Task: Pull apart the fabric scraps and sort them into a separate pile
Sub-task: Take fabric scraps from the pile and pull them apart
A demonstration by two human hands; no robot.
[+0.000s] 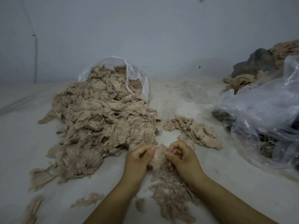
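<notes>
Pinching one soft scrap clump (pixel 157 156) between left hand (pixel 140 156) and right hand (pixel 181 156), just off the big pile's (pixel 103 123) near edge, small sorted pile (pixel 194 131) beyond, bare worktop (pixel 226 180) at right.

- Two bare forearms enter frame from about 6 o'clock, left from the lower centre, right from the lower right corner.
- No sleeves, cuffs or gloves visible on either arm up to the frame edge.
- Left hand (pixel 140 156): bare; no ring, watch or band seen.
- Right hand (pixel 181 156): bare; same.
- Thumbnails short, unpainted.
</notes>
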